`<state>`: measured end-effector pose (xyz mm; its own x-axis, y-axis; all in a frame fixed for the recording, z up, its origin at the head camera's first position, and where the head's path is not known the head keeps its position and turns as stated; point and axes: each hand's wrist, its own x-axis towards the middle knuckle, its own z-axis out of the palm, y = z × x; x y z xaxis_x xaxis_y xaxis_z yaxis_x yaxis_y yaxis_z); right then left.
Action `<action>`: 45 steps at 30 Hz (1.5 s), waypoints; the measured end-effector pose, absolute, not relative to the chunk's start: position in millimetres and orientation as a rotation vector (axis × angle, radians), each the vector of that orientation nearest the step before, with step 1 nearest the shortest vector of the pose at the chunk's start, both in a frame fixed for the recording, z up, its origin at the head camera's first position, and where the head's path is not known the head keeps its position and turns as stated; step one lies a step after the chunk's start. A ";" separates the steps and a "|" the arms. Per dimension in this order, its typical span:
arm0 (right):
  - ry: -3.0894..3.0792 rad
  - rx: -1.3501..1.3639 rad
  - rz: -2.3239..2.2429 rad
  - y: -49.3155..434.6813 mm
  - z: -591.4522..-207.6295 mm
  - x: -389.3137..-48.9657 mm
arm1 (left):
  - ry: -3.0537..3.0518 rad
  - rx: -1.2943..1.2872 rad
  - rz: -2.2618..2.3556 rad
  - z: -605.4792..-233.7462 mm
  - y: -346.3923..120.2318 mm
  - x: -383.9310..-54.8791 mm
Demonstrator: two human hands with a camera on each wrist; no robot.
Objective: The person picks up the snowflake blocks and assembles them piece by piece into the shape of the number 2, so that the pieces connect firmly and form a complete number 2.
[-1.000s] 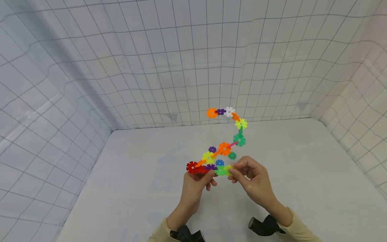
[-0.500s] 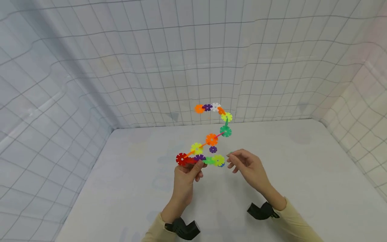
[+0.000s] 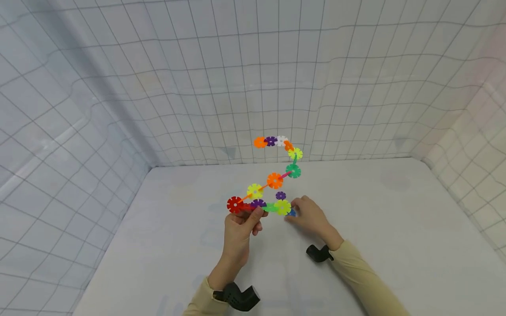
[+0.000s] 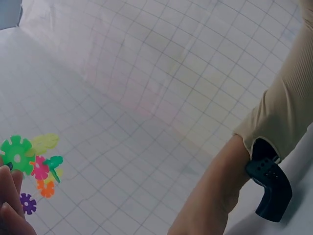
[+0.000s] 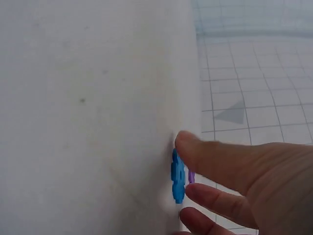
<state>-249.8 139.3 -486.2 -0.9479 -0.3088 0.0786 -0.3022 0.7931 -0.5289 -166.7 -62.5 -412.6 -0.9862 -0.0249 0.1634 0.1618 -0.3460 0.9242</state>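
Note:
My left hand (image 3: 238, 232) pinches a long chain of colourful notched snowflake discs (image 3: 274, 181) between thumb and fingers, near a purple disc. The chain bends in a Z shape above the table, with a yellow disc (image 3: 282, 207) at its near right end and an orange disc (image 3: 259, 142) at its far end. My right hand (image 3: 312, 217) is down at the table, thumb and fingertips at the edges of a loose blue disc (image 5: 178, 176). A loose purple disc (image 3: 280, 195) lies just beyond. In the left wrist view a light green disc (image 4: 17, 155) shows beside the fingers.
The white table (image 3: 166, 228) is enclosed by pale grid-patterned sheets (image 3: 237, 83) at the back and both sides. Black wrist cameras (image 3: 239, 297) are strapped over the beige sleeves (image 3: 365, 274).
My right hand has let go of the yellow disc at the chain's end and moved down to the blue disc. The left hand has shifted left and slightly away with the chain.

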 end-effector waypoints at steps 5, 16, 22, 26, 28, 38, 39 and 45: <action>2.935 -0.484 -0.900 140.2 -485.9 -250.6 | -1.726 -0.191 -2.482 -409.4 -63.0 -165.6; 2.800 -0.596 -1.122 155.1 -483.9 -231.6 | -1.722 -0.200 -2.494 -407.5 -63.5 -163.8; 2.356 -0.612 -1.663 165.4 -448.1 -208.0 | -1.712 -0.213 -2.490 -406.6 -63.3 -162.9; 2.027 -0.718 -1.998 170.8 -417.0 -189.6 | -1.713 -0.211 -2.489 -406.3 -63.7 -162.3; 1.959 -0.792 -2.082 172.3 -406.2 -181.3 | -1.714 -0.213 -2.489 -406.5 -63.9 -162.2; 2.053 -0.732 -2.208 169.1 -386.1 -156.0 | -1.736 -0.232 -2.490 -407.1 -63.0 -160.8; 2.088 -0.727 -2.198 168.8 -385.3 -154.5 | -1.737 -0.231 -2.491 -407.2 -63.0 -160.7; 2.191 -0.764 -2.212 168.7 -383.4 -151.3 | -1.748 -0.228 -2.502 -406.4 -62.2 -159.7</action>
